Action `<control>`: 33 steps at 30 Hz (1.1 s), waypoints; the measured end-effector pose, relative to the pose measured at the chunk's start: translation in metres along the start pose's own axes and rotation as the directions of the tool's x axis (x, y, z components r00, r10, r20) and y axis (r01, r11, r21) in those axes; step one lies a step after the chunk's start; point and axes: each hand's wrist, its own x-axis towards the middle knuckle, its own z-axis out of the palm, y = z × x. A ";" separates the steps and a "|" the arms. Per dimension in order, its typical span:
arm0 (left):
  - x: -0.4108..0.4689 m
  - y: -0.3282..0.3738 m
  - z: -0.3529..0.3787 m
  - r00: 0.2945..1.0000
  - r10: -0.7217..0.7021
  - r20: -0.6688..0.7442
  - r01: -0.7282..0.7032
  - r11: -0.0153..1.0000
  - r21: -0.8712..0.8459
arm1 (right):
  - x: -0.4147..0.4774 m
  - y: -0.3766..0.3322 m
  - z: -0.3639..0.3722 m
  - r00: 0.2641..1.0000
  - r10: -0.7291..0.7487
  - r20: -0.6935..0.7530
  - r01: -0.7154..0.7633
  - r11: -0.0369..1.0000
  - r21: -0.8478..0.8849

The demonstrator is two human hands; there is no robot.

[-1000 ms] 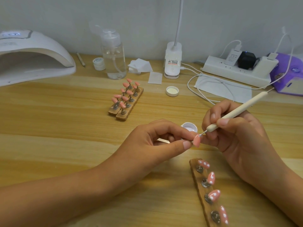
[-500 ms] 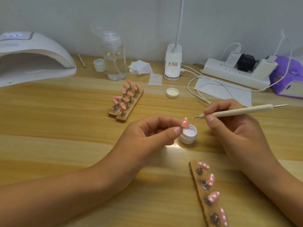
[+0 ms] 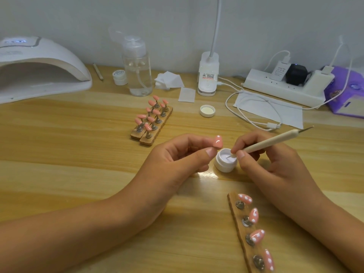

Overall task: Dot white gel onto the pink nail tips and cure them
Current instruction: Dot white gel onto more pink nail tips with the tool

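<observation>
My left hand [image 3: 177, 160] pinches one pink nail tip [image 3: 217, 142] between thumb and fingers, held up just left of the small white gel jar [image 3: 225, 161]. My right hand [image 3: 269, 160] grips a cream dotting pen [image 3: 275, 140] like a pencil, its metal point dipped into the white gel in the jar. Near the front right lies a wooden strip [image 3: 239, 229] with several pink tips carrying white dots. Further back stand two wooden strips [image 3: 152, 135] of plain pink tips. The white curing lamp [image 3: 39, 69] sits at the far left.
The jar's lid [image 3: 207, 110] lies behind the hands. Along the wall stand a clear pump bottle [image 3: 137, 71], a small white pot [image 3: 119, 76], wipes [image 3: 169, 80], a desk lamp base [image 3: 208, 75], a power strip [image 3: 283, 87] with cables and a purple box [image 3: 348, 91].
My right hand lifted the pen off the held tip, swung it level, then lowered its point into the gel jar. My left hand raised the tip up and back.
</observation>
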 end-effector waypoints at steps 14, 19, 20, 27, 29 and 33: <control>-0.003 0.004 0.004 0.998 -0.022 0.054 0.019 0.998 0.060 | 0.004 0.004 -0.006 0.952 0.229 -0.205 -0.062 0.796 0.602; -0.004 0.008 0.006 0.997 -0.035 0.064 0.028 0.993 0.115 | 0.001 0.001 -0.002 0.971 0.227 -0.080 -0.070 0.584 0.809; -0.005 0.008 0.006 0.997 -0.039 0.065 0.030 0.992 0.126 | 0.001 0.000 -0.002 0.977 0.206 -0.057 -0.072 0.567 0.821; -0.004 0.008 0.006 0.996 -0.038 0.075 0.027 0.990 0.142 | -0.002 -0.001 -0.001 0.988 0.151 0.032 -0.110 0.550 0.828; -0.005 0.008 0.006 0.996 -0.039 0.080 0.026 0.989 0.147 | -0.003 -0.002 0.000 0.988 0.148 0.036 -0.113 0.557 0.823; -0.005 0.009 0.007 0.996 -0.037 0.081 0.024 0.987 0.159 | -0.003 -0.002 0.000 0.990 0.138 0.043 -0.114 0.559 0.822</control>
